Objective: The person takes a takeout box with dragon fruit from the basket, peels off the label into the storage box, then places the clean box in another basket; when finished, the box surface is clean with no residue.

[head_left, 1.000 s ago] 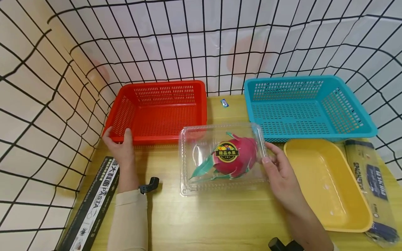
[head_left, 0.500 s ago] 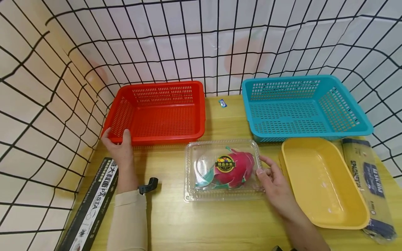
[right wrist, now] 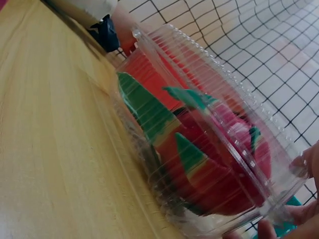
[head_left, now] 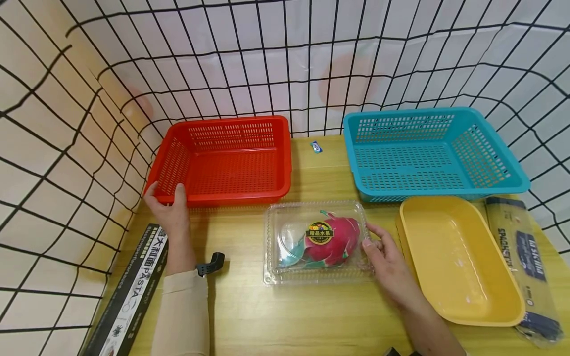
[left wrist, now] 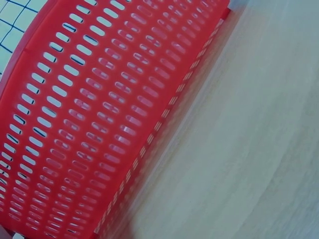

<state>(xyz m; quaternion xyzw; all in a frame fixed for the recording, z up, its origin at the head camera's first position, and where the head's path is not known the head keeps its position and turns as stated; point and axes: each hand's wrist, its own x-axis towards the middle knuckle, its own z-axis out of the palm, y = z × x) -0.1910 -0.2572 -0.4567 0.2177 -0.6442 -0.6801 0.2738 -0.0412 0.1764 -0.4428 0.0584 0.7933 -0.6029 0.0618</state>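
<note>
A clear plastic clamshell box (head_left: 285,217) with a fruit-shop label rests on the table. Inside it lies a pink dragon fruit (head_left: 343,236) with green leaf tips, seen close up in the right wrist view. My right hand (head_left: 388,262) pinches the box's right end, thumb on the near side. At the left, my left hand (head_left: 172,212) grips the front left rim of the red slotted basket (head_left: 236,199), its thumb pointing up. The basket's perforated wall (left wrist: 99,99) fills much of the left wrist view, where the hand is nearly all out of frame.
A blue basket (head_left: 441,192) stands back right, with a yellow tub (head_left: 463,267) before it and a spaghetti pack (head_left: 527,267) beyond. A black pasta box (head_left: 133,291) lies at left. A small wrapper (head_left: 316,147) sits between the baskets. Black wire mesh (head_left: 289,64) surrounds the table.
The clamshell box has come down and nearer, from raised and tilted to flat on the table, with my right hand on it. My left hand has stayed at the red basket's rim.
</note>
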